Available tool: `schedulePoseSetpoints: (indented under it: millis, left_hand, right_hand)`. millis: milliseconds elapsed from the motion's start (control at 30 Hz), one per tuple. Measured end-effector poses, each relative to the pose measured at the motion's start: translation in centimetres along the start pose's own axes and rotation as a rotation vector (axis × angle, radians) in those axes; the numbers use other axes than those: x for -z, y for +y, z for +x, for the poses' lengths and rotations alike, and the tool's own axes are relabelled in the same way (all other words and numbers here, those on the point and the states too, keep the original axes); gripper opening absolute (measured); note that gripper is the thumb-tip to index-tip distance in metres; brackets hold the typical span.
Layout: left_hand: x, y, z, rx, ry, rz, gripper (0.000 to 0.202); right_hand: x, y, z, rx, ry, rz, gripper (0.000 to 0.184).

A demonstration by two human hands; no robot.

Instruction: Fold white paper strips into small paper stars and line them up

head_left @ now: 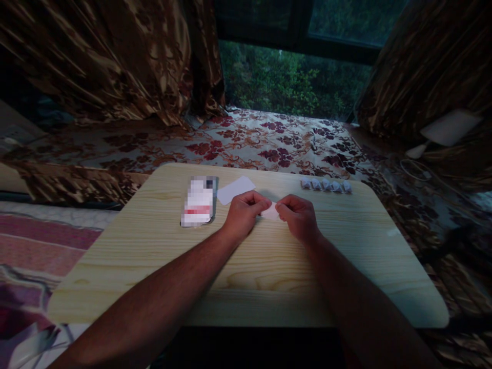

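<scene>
Between my two hands, just above the middle of the wooden table (246,277), is a small piece of white paper (270,210). My left hand (248,207) pinches its left end between thumb and fingers. At the other end, my right hand (298,212) grips the paper the same way. Beyond my left hand lies a flat pale sheet of paper (236,190). Several small folded white paper pieces (326,185) sit in a row past my right hand, near the table's far edge.
A phone (198,201), partly blurred out, lies left of the pale sheet. Behind the table is a ledge with flowered cloth (284,141), below a window between brown curtains (154,56). A white lamp (449,128) stands at the right. Striped bedding (46,241) lies at the left.
</scene>
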State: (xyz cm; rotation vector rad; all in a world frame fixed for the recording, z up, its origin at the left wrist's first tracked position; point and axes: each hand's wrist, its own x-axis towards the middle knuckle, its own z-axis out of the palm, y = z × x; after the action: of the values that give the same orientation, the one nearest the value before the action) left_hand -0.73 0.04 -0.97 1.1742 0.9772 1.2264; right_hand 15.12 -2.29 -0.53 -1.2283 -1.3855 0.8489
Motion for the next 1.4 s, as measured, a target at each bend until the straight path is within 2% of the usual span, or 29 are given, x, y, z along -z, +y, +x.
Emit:
schedulePoseSetpoints:
  millis: [333,533,800,1400]
  left_hand:
    - [0.0,-0.1,0.2,0.048,0.002,-0.007,0.024]
    - [0.4,0.5,0.3,0.098,-0.084,0.097,0.030]
    - [0.8,1.2,0.3,0.037,-0.116,0.275,0.029]
    - [0.8,1.6,0.2,0.044,-0.182,0.331,0.033]
  right_hand:
    - [-0.1,0.0,0.0,-0.007,0.008,0.000,0.014]
    - [0.1,0.2,0.4,-0.055,0.036,0.032,0.013]
    - [0.5,0.3,0.6,-0.105,0.038,0.067,0.014]
    - [0.4,0.5,0.6,-0.105,0.009,0.056,0.016]
